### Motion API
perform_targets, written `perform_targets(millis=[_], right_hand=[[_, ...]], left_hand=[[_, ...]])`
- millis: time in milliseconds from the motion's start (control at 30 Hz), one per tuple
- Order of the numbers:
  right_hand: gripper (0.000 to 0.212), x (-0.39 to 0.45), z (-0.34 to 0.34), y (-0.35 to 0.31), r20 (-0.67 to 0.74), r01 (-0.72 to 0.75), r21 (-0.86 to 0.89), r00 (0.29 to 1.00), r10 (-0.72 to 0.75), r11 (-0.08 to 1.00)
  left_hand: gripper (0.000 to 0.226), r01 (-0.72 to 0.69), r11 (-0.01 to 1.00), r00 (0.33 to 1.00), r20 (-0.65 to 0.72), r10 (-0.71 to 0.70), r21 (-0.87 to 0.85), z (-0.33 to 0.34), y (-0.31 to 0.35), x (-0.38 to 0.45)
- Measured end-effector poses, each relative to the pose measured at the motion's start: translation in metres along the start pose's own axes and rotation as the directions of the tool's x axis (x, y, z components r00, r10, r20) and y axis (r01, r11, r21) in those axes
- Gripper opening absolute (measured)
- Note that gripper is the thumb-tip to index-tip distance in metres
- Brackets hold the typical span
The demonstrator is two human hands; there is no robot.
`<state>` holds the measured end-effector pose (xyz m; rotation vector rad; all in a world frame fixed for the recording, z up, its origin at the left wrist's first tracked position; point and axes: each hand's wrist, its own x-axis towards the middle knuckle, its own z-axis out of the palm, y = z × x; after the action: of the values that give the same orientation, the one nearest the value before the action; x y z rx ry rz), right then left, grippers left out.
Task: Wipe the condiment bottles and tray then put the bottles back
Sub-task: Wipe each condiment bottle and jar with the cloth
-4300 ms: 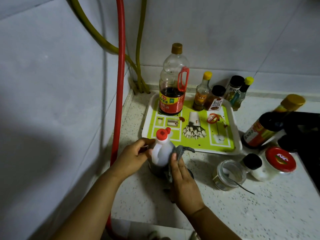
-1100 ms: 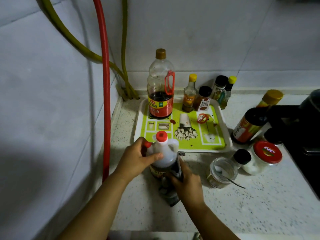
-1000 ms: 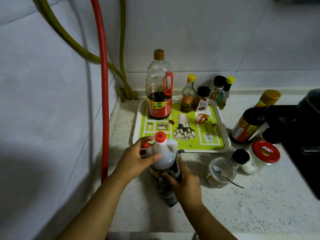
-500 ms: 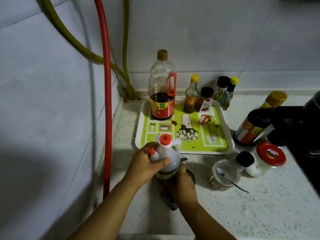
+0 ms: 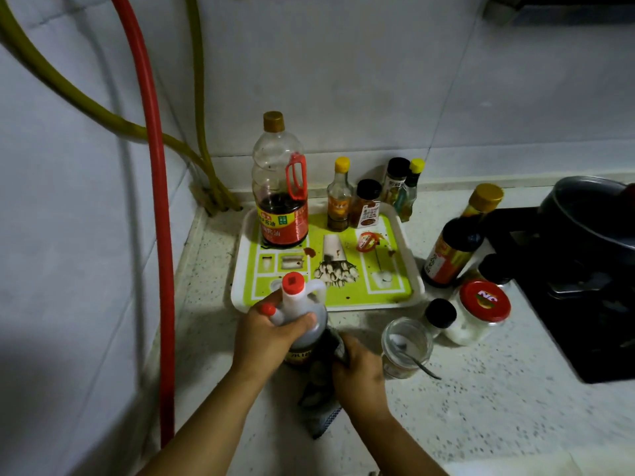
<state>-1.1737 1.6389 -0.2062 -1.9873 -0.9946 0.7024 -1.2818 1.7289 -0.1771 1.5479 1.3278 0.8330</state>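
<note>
One bottle (image 5: 302, 324) in hand out of many, so by the look of it well short of halfway. From the head view: left hand (image 5: 268, 333) wrapped round the bottle's shoulder just under the red cap, fingers curled tight and thumb across the front, holding it upright off the tray. Right hand (image 5: 359, 367) lower and to the right, fingers closed on a dark cloth (image 5: 321, 393), pressing it against the bottle's lower side; loose end of the cloth trailing down onto the counter (image 5: 481, 424) toward the body.

Just beyond the left hand, tray (image 5: 240, 269) with brown and red stains across its green face, apparently not yet wiped. Standing at its far edge, well beyond both hands: big soy bottle (image 5: 280, 187), yellow-capped bottle (image 5: 339, 197), small jar with a black lid (image 5: 368, 206); two more small bottles (image 5: 403, 187) at the far right corner, on or behind the rim, hard to tell. Right of the cloth hand, off the tray: open glass jar (image 5: 405, 345) with a spoon, red-lidded jar (image 5: 481, 310), black-capped bottle (image 5: 439, 316), dark sauce bottle (image 5: 453, 252).

Left to do, as judged: finishing this bottle, the others, the tray, then setting everything back.
</note>
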Motion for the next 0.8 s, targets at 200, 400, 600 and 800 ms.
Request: perform_targets(millis=[200,400,600,800], right_hand=[[0.021,0.000,-0.010,-0.003,0.029,0.024,-0.064,0.999,-0.022,0.998],[0.021,0.010,-0.003,-0.015,0.002,0.062,-0.033,0.998,-0.062,0.998],[0.014,0.017,0.001,-0.028,-0.014,0.072,0.081,0.997,-0.072,0.994],[0.027,0.018,-0.011,-0.050,-0.001,0.116,0.208,0.993,-0.118,0.971]], left_hand=[[0.029,0.027,1.000,0.982,-0.186,-0.025,0.008,-0.008,-0.004,0.002],[0.023,0.091,0.995,0.932,-0.350,-0.095,-0.025,-0.043,-0.015,0.009],[0.023,0.165,0.984,0.873,-0.454,-0.175,-0.062,-0.065,-0.017,0.010],[0.048,0.126,0.992,0.891,-0.443,-0.101,0.027,-0.065,-0.012,0.005]])
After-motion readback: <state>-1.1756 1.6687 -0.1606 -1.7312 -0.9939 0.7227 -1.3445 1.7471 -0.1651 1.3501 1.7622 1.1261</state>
